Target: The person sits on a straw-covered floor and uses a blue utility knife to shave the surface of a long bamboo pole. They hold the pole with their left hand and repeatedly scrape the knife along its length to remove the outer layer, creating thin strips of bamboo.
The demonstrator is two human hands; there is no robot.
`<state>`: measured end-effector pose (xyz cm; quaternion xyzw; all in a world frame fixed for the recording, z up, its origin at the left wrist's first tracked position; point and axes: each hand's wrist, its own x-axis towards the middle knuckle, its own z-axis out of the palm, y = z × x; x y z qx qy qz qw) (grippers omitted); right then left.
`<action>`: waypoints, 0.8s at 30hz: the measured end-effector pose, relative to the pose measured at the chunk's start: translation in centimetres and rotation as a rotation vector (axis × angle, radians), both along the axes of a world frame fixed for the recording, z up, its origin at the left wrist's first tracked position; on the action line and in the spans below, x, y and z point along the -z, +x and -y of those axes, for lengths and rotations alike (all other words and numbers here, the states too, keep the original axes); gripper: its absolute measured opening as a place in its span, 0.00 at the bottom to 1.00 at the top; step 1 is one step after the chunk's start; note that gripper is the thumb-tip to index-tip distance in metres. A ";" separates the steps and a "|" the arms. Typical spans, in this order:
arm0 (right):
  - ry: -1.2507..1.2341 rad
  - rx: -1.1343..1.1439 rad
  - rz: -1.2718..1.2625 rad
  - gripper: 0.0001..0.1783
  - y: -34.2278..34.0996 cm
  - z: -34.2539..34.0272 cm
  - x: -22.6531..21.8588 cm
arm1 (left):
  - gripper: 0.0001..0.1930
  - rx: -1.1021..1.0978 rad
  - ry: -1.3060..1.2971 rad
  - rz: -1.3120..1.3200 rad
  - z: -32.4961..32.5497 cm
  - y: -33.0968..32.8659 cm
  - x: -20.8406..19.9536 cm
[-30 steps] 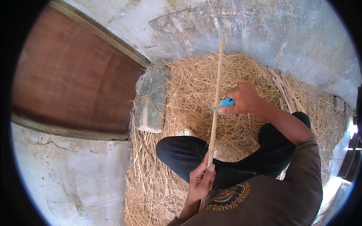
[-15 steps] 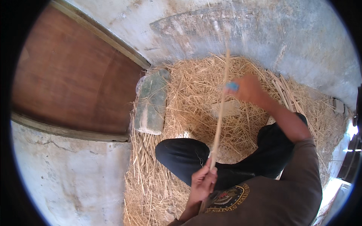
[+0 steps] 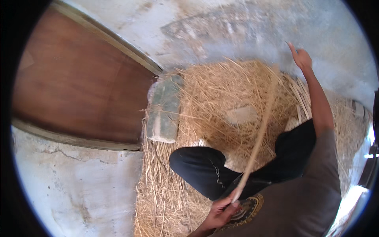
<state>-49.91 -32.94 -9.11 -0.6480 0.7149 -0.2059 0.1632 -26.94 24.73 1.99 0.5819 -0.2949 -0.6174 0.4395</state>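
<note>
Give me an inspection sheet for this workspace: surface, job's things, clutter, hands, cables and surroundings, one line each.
Surface: straw covers much of the ground.
Job's things: pale strip, motion-blurred, slanting up and right from the left hand.
Clutter: greenish block on the left; pale flat piece lying on the straw; loose strips at right.
Hands: left closed on the strip's near end; right hand apart from it, a thin dark tip showing beyond, grip unclear.
Cables: nothing seen.
Surroundings: stained wall; brown panel on the left.
</note>
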 end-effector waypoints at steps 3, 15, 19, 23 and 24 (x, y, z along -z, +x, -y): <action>0.097 -0.179 0.053 0.43 0.4 -4.3 -0.8 | 0.19 -0.270 0.002 -0.181 2.1 2.7 2.6; -0.342 -1.021 0.070 0.43 13.1 -23.6 -6.1 | 0.19 -0.268 -0.153 -0.284 7.5 2.3 1.8; -0.290 -1.039 0.055 0.43 13.7 -25.5 -6.3 | 0.19 -0.317 -0.134 -0.272 7.0 2.4 1.6; -0.395 -0.993 0.069 0.42 14.5 -24.9 -5.0 | 0.19 -0.297 -0.118 -0.213 6.3 2.6 1.2; -0.397 -0.989 0.040 0.42 14.6 -23.7 -5.0 | 0.19 -0.301 -0.112 -0.204 6.4 2.7 1.1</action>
